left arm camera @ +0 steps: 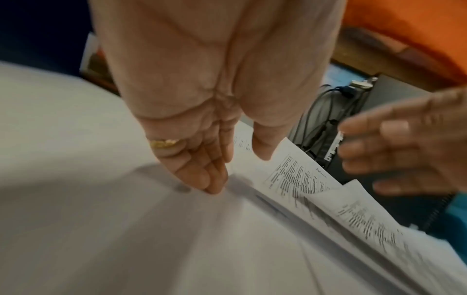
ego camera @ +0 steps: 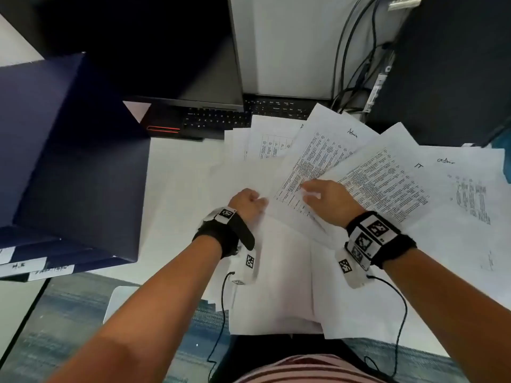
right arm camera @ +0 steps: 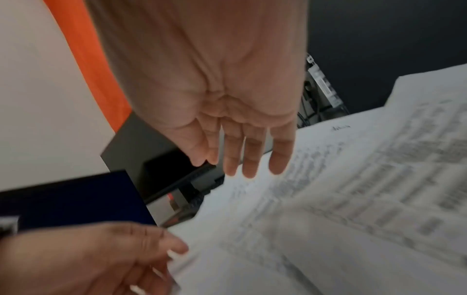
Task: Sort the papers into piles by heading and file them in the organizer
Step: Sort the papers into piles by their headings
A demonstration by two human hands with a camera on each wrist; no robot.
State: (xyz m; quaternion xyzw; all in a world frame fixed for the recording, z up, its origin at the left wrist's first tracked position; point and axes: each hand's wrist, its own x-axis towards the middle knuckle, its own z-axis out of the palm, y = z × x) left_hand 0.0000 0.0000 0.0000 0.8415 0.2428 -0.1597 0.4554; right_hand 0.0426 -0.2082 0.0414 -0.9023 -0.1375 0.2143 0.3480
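Note:
Printed papers lie fanned across the white desk: a sheet headed "Admin" (ego camera: 326,153), one headed "IT" (ego camera: 387,178), another "admin" sheet (ego camera: 467,189) at the right. Blank-faced sheets (ego camera: 276,272) overlap them near the front edge. My left hand (ego camera: 254,201) rests its fingertips (left arm camera: 215,188) on a blank sheet (left arm camera: 126,199), thumb apart above the printed "Admin" sheet (left arm camera: 298,175). My right hand (ego camera: 311,190) is spread flat over the lower part of the "Admin" sheet, fingers (right arm camera: 248,159) straight, holding nothing. The navy organizer (ego camera: 77,167) stands at the left with white labels (ego camera: 22,265) on its front.
A black keyboard (ego camera: 221,120) and a dark monitor base sit behind the papers. Cables (ego camera: 356,78) hang at the back right beside a dark panel. A teal object (ego camera: 507,153) touches the right edge. Some sheets overhang the desk's front edge above blue carpet.

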